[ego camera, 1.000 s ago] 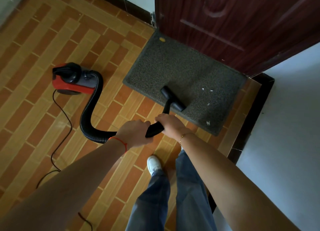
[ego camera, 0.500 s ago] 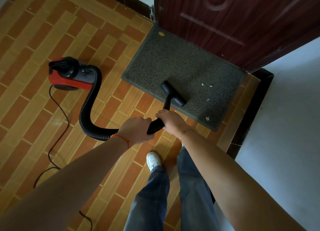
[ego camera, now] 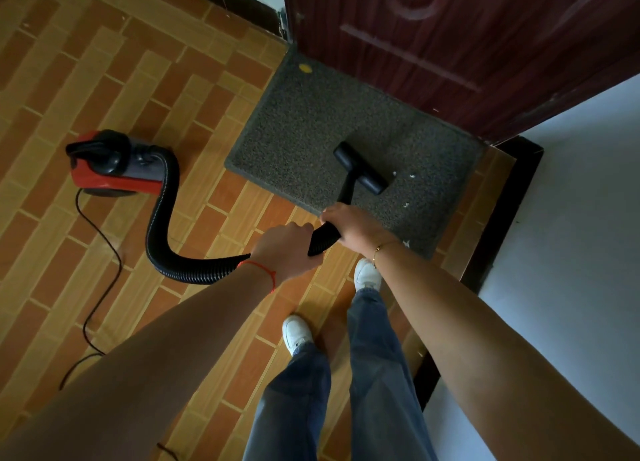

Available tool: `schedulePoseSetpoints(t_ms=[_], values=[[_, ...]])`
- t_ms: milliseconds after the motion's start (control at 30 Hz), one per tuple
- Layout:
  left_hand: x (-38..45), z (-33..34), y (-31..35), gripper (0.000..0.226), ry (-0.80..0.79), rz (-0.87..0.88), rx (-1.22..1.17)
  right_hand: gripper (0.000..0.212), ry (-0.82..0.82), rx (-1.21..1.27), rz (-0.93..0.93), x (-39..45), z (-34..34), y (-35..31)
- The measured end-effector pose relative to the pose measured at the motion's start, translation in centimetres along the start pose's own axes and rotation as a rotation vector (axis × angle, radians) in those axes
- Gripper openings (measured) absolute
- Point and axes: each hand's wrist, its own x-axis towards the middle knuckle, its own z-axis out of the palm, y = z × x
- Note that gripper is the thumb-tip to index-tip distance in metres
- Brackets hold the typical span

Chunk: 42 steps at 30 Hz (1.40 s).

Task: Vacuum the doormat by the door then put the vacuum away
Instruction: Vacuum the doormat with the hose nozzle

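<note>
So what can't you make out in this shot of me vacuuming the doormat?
Head view only:
- Cord: runs off the bottom-left behind the left arm; plug unseen.
- Nozzle underside: faces the doormat.
- Hose under both hands: covered.
- White specks: too small to identify.

Both bare arms reach forward and down, the left hand (ego camera: 284, 249) with a red string at its wrist and the right hand (ego camera: 349, 227) with a thin gold bracelet, fingers curled in grips close together.
</note>
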Motion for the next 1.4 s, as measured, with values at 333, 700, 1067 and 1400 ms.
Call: schedulePoseSetpoints(t_ms=[333,700,1067,1400], values=[[9.1,-4.5,6.2,0.024,0.047,-0.037,-0.081,0.024,-0.032,-0.064,-0.030,2.0,-6.7,10.3],[17.5,-9.7,11.4,0.032,0.078,-0.020,-0.050,0.024,-0.035,-0.082,-0.038,3.9,-13.1,19.5],[18.5,-9.8,12.1,0.035,0.093,-0.014,-0.049,0.027,-0.076,-0.137,-0.070,4.1,-13.9,20.5],[15.1,-8.4,9.7,0.032,0.113,-0.024,-0.077,0.027,-0.054,-0.123,-0.066,3.7,-11.9,16.7]])
